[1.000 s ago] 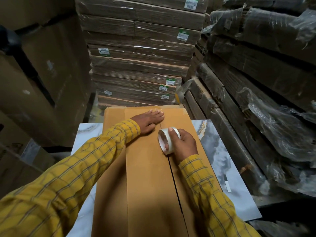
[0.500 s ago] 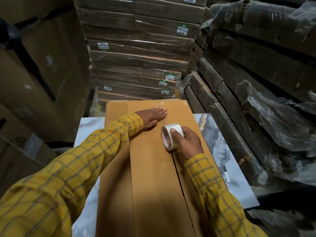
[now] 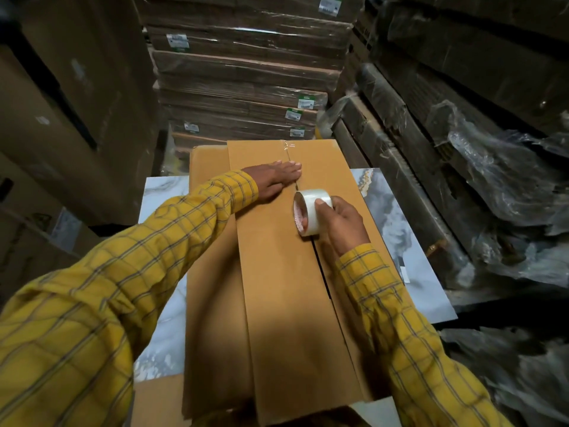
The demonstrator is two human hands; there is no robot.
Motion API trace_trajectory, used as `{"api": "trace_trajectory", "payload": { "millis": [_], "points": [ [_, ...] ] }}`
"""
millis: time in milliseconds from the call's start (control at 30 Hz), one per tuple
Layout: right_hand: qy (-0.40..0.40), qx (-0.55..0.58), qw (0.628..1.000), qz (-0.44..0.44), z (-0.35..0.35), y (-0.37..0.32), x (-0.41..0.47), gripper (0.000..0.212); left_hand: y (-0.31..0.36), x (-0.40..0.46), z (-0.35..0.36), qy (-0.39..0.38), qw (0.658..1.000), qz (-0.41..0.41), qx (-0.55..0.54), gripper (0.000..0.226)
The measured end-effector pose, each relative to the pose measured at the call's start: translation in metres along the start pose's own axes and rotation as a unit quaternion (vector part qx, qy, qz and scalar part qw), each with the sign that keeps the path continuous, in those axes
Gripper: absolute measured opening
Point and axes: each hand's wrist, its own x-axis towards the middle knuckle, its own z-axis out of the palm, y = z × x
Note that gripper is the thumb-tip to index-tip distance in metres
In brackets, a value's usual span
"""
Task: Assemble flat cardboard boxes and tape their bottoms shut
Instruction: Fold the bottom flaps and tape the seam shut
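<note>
Right-hand grip point(image 3: 341, 223) nearer with tape roll point(image 3: 311, 211)

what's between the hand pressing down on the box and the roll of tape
In the head view, nothing stands between the left hand and the tape roll: just a short stretch of box flap and its centre seam, with clear tape over it.

Both arms are reaching forward over the cardboard box point(image 3: 277, 288), sleeves in yellow plaid. Left hand point(image 3: 272, 181) is lying flat, palm down, on the box top toward its far end, fingers point(image 3: 289, 167) straight and together, tips at the centre seam. Right hand point(image 3: 340, 221) is sitting nearer than the left, over the seam, wrapping a tape roll point(image 3: 311, 211), thumb on the outer face, other fingers curling around it.
</note>
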Motion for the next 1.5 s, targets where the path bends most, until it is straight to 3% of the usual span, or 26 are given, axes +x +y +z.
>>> {"api": "trace_trajectory", "payload": {
  "millis": [333,433,633,700,800,900,1133,1367,1500],
  "points": [
    [0.015,-0.011,1.0,-0.021,-0.002,0.003,-0.015,0.061,0.015,-0.01,0.016,0.006,0.999,0.03,0.008,0.062],
    [0.054,-0.025,0.998,-0.016,-0.007,0.003,-0.021,0.056,0.016,-0.009,0.014,-0.003,1.0,0.028,0.014,0.06],
    [0.047,-0.009,0.998,-0.027,-0.015,-0.001,-0.033,0.056,0.027,-0.015,0.018,0.026,0.998,0.05,0.01,0.063],
    [0.022,0.012,0.999,-0.029,-0.015,-0.004,-0.041,0.049,0.032,-0.019,0.025,0.025,0.998,0.062,0.009,0.064],
    [-0.012,0.074,0.997,-0.004,-0.02,-0.002,-0.051,0.022,0.034,-0.021,0.026,0.011,0.998,0.056,0.019,0.064],
    [-0.003,0.047,0.999,0.014,-0.029,0.006,-0.057,0.015,0.038,-0.019,0.023,-0.006,0.999,0.049,0.024,0.066],
    [-0.024,0.046,0.998,-0.03,-0.03,-0.005,-0.075,0.03,0.069,-0.031,0.029,0.004,0.998,0.056,0.018,0.066],
    [-0.035,0.016,0.999,0.038,-0.045,0.001,-0.095,0.025,0.078,-0.038,0.034,-0.036,0.998,0.049,0.008,0.069],
    [-0.003,-0.023,1.0,-0.001,-0.05,0.004,-0.108,0.039,0.091,-0.039,0.03,-0.043,0.998,0.034,0.044,0.066]
  ]
}}
